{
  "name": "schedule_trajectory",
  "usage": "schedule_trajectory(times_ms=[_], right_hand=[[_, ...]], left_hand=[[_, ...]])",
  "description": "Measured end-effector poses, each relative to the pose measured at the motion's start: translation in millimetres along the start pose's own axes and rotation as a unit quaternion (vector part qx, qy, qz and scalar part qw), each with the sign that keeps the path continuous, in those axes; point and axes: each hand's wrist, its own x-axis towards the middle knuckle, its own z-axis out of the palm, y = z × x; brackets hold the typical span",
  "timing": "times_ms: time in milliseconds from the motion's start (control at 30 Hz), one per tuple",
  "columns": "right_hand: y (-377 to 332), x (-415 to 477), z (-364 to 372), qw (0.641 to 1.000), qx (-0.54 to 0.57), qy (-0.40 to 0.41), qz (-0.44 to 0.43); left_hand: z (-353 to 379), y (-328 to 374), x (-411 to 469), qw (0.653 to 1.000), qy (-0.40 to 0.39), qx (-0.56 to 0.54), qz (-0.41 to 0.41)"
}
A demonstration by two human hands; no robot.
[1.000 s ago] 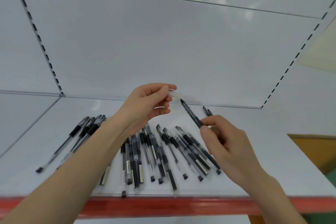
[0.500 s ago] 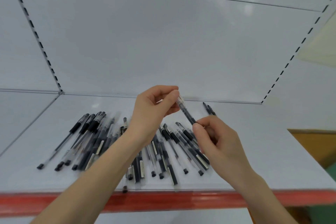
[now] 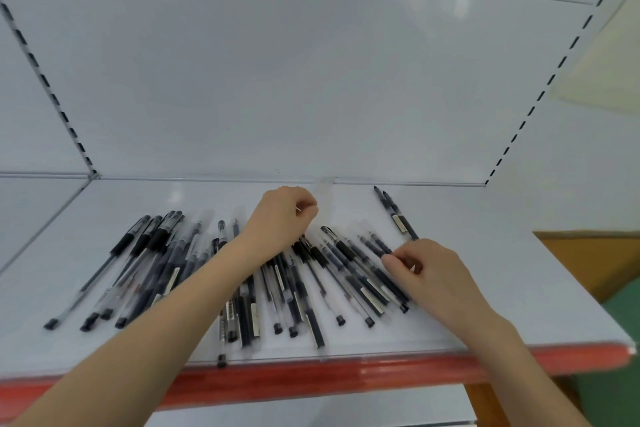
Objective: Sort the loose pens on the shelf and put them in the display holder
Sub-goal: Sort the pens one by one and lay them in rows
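Several black-and-clear pens (image 3: 311, 288) lie fanned out on the white shelf (image 3: 502, 295). Another bunch (image 3: 145, 253) lies to the left, and two pens (image 3: 396, 213) lie apart at the back right. My right hand (image 3: 433, 274) is low over the right side of the pile and pinches one pen (image 3: 375, 246) between thumb and fingers. Over the middle of the pile, my left hand (image 3: 280, 215) has its fingers curled. Whether it holds anything is blurred. No display holder is in view.
The shelf has a red front edge (image 3: 346, 378), with one pen tip hanging over it. White back panels and slotted uprights (image 3: 540, 94) close the bay. An orange-brown surface (image 3: 595, 253) shows to the right of the shelf.
Both hands dropped from in front of the back panel to the pile. The pen that both hands held up is now down among the others in my right hand. The view tilted down.
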Motion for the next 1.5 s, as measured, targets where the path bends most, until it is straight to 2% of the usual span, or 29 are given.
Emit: schedule_trajectory(times_ms=[100,200,333,467,600,767,1033,1100,1167,1233,1300,1367,1500], right_hand=[[-4,11,-8,1.000,0.009,0.017,-0.001],[-6,38,-10,0.998,-0.039,0.046,0.008],[-7,68,-2,0.988,-0.145,-0.012,0.056],[-8,77,2,0.981,-0.183,-0.019,0.067],[-5,79,-1,0.980,-0.181,-0.026,0.075],[-2,75,-3,0.982,-0.167,-0.039,0.076],[-4,65,-4,0.987,-0.131,-0.058,0.075],[-5,61,-9,0.995,-0.077,-0.020,0.065],[-8,55,-18,0.997,0.021,0.024,0.067],[-15,48,-27,0.989,0.124,0.055,0.061],[-25,38,-33,0.972,0.221,0.065,0.043],[-36,25,-36,0.957,0.281,0.063,0.018],[-59,0,-34,0.941,0.331,0.060,-0.044]], left_hand=[[-1,-5,6,1.000,0.003,0.018,-0.005],[-3,-5,15,0.999,0.002,0.034,-0.011],[0,-6,32,0.998,-0.001,0.056,-0.019],[10,-10,54,0.996,-0.005,0.086,-0.024],[22,-12,70,0.995,-0.006,0.086,-0.044],[34,-8,83,0.995,-0.010,0.100,-0.027],[34,-1,90,0.993,-0.066,0.077,-0.056],[30,-2,86,0.998,-0.032,0.017,-0.055],[21,0,80,0.989,-0.007,-0.119,-0.082],[6,9,67,0.942,-0.011,-0.314,-0.114],[-9,20,53,0.881,-0.033,-0.452,-0.135],[-22,28,39,0.842,-0.041,-0.521,-0.130],[-38,36,16,0.800,-0.023,-0.589,-0.114]])
